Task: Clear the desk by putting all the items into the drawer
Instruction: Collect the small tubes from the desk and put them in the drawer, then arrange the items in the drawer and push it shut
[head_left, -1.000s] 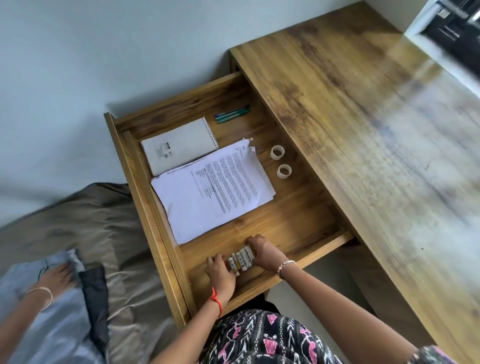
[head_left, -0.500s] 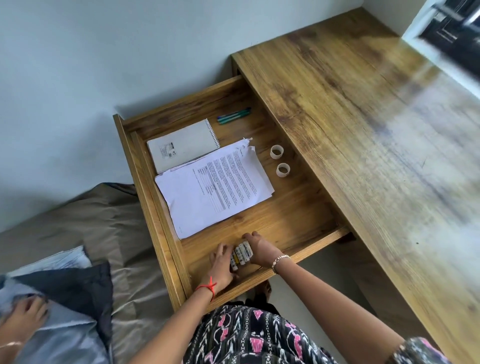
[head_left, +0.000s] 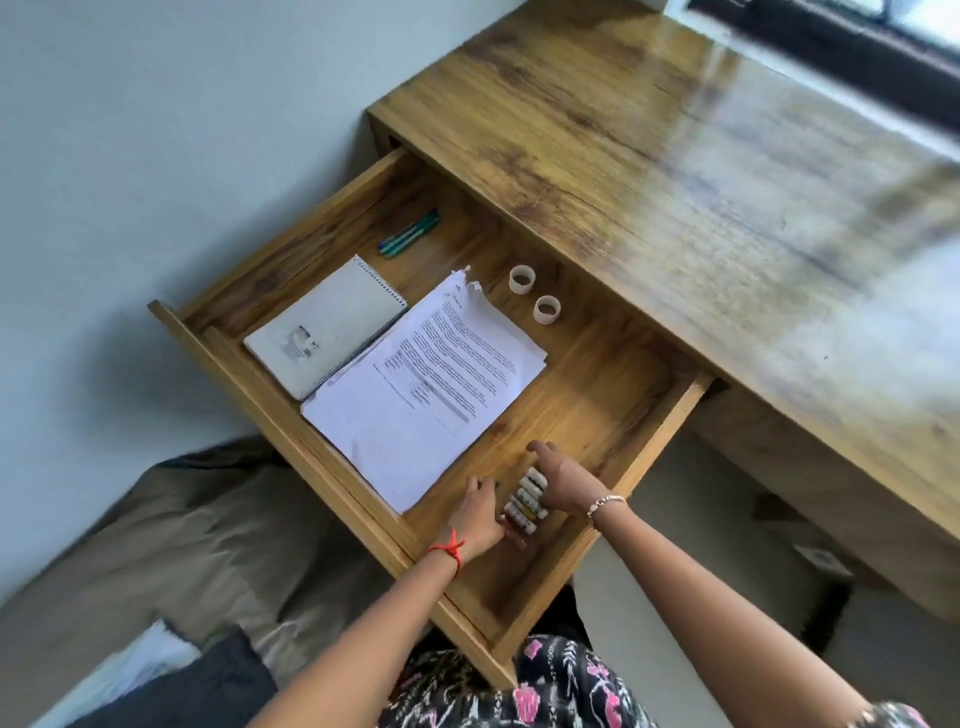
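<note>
The drawer (head_left: 249, 395) stands pulled out: a rectangular tray of grained, matte wood. At its near end lies a row of short white cylinders (head_left: 525, 506), their labels too blurred to read. Your left hand (head_left: 475, 517) lies flat, fingers straight, touching the row's ends. Your right hand (head_left: 563, 483) covers the opposite ends. Its fingers are hidden, so you cannot tell its grip. Deeper in lie printed sheets (head_left: 426, 384), a spiral notebook (head_left: 324, 325), 2 tape rings (head_left: 546, 310) and pens (head_left: 408, 235).

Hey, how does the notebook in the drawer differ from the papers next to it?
The notebook is spiral-bound with a greyish cover; the papers are loose printed sheets with a torn corner. The papers cover more area than the notebook. Both lie flat in the drawer.
</note>
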